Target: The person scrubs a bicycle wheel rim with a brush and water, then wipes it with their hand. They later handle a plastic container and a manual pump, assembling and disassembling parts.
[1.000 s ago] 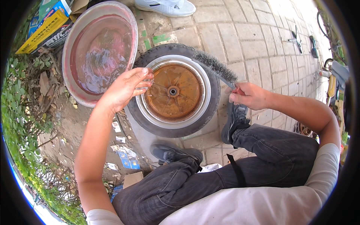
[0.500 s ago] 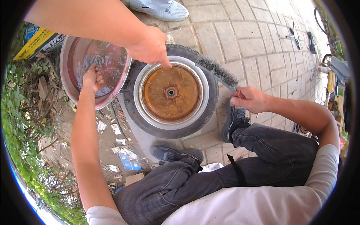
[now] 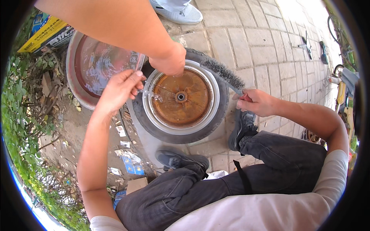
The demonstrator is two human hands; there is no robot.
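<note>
At the wheel's [image 3: 169,109] 9 o'clock, the left hand [image 3: 120,89] is loosely half-curled, just spilling water; around 3, the right hand's [image 3: 257,103] wrapped tight round a brush [image 3: 224,74].

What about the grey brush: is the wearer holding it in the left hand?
No, the right hand grips the grey brush at one end, while the left hand is near the basin.
</note>
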